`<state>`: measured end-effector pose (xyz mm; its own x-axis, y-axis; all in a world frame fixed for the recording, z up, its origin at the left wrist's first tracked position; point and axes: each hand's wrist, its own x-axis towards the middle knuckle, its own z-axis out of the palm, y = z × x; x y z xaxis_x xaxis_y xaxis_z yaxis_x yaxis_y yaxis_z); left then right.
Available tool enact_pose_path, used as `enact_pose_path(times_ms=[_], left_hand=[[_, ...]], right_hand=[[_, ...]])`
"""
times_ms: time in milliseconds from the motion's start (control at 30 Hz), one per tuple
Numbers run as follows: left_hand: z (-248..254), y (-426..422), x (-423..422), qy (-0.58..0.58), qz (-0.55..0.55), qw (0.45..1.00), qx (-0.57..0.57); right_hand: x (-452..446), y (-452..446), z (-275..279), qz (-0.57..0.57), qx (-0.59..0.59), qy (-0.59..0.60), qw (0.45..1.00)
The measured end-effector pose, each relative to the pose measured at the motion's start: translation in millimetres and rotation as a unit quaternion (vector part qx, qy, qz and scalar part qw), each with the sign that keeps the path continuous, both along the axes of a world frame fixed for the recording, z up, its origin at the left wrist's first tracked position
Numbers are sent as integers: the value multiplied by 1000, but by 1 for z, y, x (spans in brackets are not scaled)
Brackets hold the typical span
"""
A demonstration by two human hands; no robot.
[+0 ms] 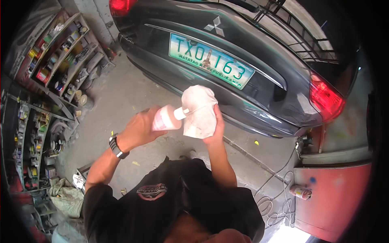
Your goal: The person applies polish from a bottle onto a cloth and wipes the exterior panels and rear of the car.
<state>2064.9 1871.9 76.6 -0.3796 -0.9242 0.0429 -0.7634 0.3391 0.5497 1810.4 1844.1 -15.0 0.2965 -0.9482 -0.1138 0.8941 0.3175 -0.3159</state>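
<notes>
My left hand (139, 126), with a dark watch at its wrist, is wrapped round a pinkish-white bottle (165, 118). The bottle is tilted, and its white nozzle points right, at the edge of a white cloth (199, 113). That cloth is spread over my right hand (218, 127); its fingers are mostly hidden behind the cloth, with part of the hand showing along the right edge. Both hands are in front of my chest, near the rear bumper of a dark grey car (259, 106).
Shelves (67, 52) crowded with cans and bottles stand at the left. A red panel or cabinet (332, 202) is at the lower right, with a can (301, 192) on it. A hose (288, 184) lies coiled on the concrete floor (142, 156).
</notes>
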Motion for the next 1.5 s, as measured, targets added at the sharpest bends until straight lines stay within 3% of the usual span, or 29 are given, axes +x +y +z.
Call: enact_pose_path(times_ms=[167, 333, 400, 800, 1000, 1133, 1233, 1267, 1300, 1367, 1400, 1467, 1500], left_hand=[[19, -41, -34, -145, -68, 985, -56], [32, -66, -52, -280, -121, 947, -101], [35, -75, -51, -311, -140, 932, -120], [34, -95, -3, -305, -190, 925, -124], [22, -96, 11, -251, -187, 945, -93], [-2, -90, 10, -79, -132, 986, -58], [-24, -76, 3, 46, -64, 997, -15], [-34, -71, 4, 79, -35, 996, 4], [-44, -67, 5, 111, -6, 994, 21], [-70, -60, 13, 215, 21, 976, 36], [-78, -55, 18, 267, 35, 962, 46], [-78, -46, 26, 300, 54, 949, 82], [-80, -42, 30, 308, 61, 946, 81]], right_hand=[[2, 3, -28, 37, 15, -65, 997], [-1, 3, -20, -21, 80, -80, 993], [1, 1, -22, -35, 53, -88, 994], [64, 5, -22, -99, 88, -68, 989], [69, 2, -21, -103, 100, -90, 986], [47, -9, 2, -175, 65, -54, 981], [-5, -28, 33, -308, -16, 8, 951], [-26, -38, 40, -362, -71, 47, 928], [-49, -51, 47, -462, -86, 138, 872], [-94, -71, 70, -591, -86, 381, 706], [-115, -79, 85, -610, -69, 523, 591], [-153, -114, 92, -588, -63, 685, 426], [-154, -151, 92, -678, -95, 694, 222]])
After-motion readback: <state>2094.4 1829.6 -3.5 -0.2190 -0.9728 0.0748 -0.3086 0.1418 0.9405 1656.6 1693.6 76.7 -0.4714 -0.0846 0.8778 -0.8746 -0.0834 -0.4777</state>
